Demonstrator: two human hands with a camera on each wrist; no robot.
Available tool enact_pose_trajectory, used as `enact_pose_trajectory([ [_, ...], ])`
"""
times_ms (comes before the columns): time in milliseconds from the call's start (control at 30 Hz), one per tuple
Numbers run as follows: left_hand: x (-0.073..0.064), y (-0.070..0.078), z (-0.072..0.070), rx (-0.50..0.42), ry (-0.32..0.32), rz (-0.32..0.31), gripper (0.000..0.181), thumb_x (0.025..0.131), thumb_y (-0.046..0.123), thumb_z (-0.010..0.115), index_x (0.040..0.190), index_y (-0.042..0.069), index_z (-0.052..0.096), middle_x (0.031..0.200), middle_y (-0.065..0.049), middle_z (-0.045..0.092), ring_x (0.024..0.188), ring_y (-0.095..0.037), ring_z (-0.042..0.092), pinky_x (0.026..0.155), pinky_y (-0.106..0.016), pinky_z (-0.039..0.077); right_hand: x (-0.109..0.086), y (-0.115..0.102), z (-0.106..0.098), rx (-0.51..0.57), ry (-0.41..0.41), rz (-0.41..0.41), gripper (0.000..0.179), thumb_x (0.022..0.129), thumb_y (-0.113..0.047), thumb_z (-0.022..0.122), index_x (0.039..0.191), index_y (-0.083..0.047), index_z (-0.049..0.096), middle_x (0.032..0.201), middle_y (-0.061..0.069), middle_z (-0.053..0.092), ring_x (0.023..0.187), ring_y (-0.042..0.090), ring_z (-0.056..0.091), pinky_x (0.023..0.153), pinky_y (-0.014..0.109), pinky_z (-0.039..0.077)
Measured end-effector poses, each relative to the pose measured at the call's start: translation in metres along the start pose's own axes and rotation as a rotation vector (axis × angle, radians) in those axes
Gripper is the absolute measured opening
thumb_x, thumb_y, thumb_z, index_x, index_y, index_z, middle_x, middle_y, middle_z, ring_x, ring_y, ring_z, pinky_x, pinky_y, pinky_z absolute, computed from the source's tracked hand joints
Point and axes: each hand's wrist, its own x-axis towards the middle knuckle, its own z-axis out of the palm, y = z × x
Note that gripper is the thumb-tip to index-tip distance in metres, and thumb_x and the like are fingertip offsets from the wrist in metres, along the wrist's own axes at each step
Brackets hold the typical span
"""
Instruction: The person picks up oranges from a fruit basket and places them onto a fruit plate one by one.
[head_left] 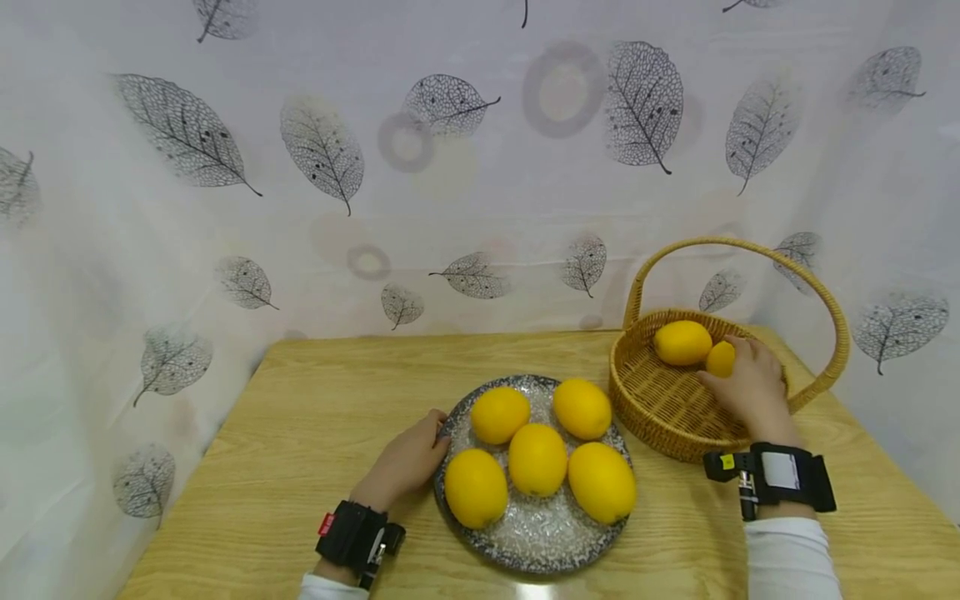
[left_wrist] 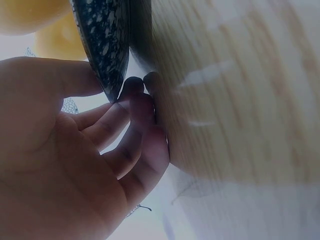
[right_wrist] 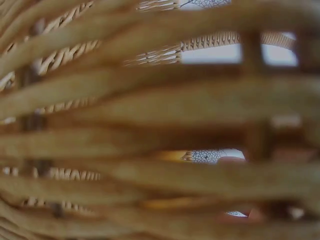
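Observation:
At its left rim, a round speckled grey plate (head_left: 540, 542) is held by my left hand (head_left: 405, 460). The left wrist view has the thumb on the upper side of the plate's dark edge (left_wrist: 106, 45) and the curled fingers below, close to the tabletop. Several yellow lemons (head_left: 537, 460) rest on this plate. My right hand (head_left: 753, 387) reaches into a wicker basket (head_left: 660, 425) and grips a lemon (head_left: 721, 359), partly covered by the fingers. Another lemon (head_left: 682, 342) lies beside it in the basket. In the right wrist view, the woven basket wall (right_wrist: 150, 105) hides most of the hand.
The basket's tall arched handle (head_left: 738, 242) rises over the right hand. Plate and basket stand close together on the wooden table (head_left: 322, 392). A leaf-patterned cloth (head_left: 480, 200) hangs behind the table and at both sides.

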Motion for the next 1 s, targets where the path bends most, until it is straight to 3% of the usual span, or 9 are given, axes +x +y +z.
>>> enact_pose_trajectory([
  [267, -0.001, 0.001, -0.001, -0.001, -0.001, 0.002, 0.037, 0.1, 0.02, 0.048, 0.132, 0.0, 0.05, 0.119, -0.019, 0.068, 0.078, -0.016, 0.057, 0.068, -0.035, 0.048, -0.002, -0.002, 0.002, -0.073, 0.06, 0.0, 0.081, 0.087, -0.027, 0.065, 0.142, 0.02, 0.027, 0.136, 0.053, 0.018, 0.119, 0.064, 0.014, 0.086, 0.076, 0.025],
  [400, -0.001, 0.002, -0.002, -0.005, -0.002, 0.004, 0.038, 0.1, 0.02, 0.048, 0.132, 0.0, 0.05, 0.116, -0.019, 0.069, 0.076, -0.016, 0.056, 0.067, -0.034, 0.047, -0.001, -0.001, 0.004, -0.095, 0.044, 0.008, 0.08, 0.087, -0.028, 0.063, 0.141, 0.019, 0.028, 0.139, 0.051, 0.016, 0.123, 0.066, 0.012, 0.089, 0.078, 0.024],
  [633, 0.001, 0.002, 0.0, -0.003, -0.014, -0.001, 0.037, 0.1, 0.02, 0.049, 0.131, 0.0, 0.05, 0.118, -0.018, 0.069, 0.085, -0.017, 0.059, 0.076, -0.039, 0.052, 0.001, 0.01, 0.012, -0.126, 0.021, 0.005, 0.087, 0.086, -0.026, 0.065, 0.146, 0.016, 0.017, 0.149, 0.047, 0.005, 0.127, 0.069, 0.011, 0.089, 0.083, 0.023],
  [900, 0.002, 0.001, 0.0, -0.014, -0.016, -0.007, 0.036, 0.1, 0.021, 0.048, 0.131, 0.002, 0.05, 0.111, -0.015, 0.069, 0.079, -0.017, 0.056, 0.068, -0.034, 0.046, 0.004, 0.013, 0.014, -0.133, 0.045, 0.013, 0.078, 0.086, -0.023, 0.062, 0.146, 0.008, 0.022, 0.146, 0.044, 0.01, 0.102, 0.073, 0.031, 0.075, 0.077, 0.034],
  [1000, 0.001, 0.0, -0.002, -0.015, -0.018, -0.009, 0.036, 0.1, 0.021, 0.048, 0.131, 0.002, 0.05, 0.109, -0.014, 0.069, 0.077, -0.016, 0.055, 0.066, -0.033, 0.045, 0.005, 0.011, 0.016, -0.121, 0.029, 0.014, 0.078, 0.088, -0.023, 0.06, 0.149, 0.005, 0.022, 0.148, 0.042, 0.008, 0.1, 0.073, 0.033, 0.074, 0.078, 0.037],
])
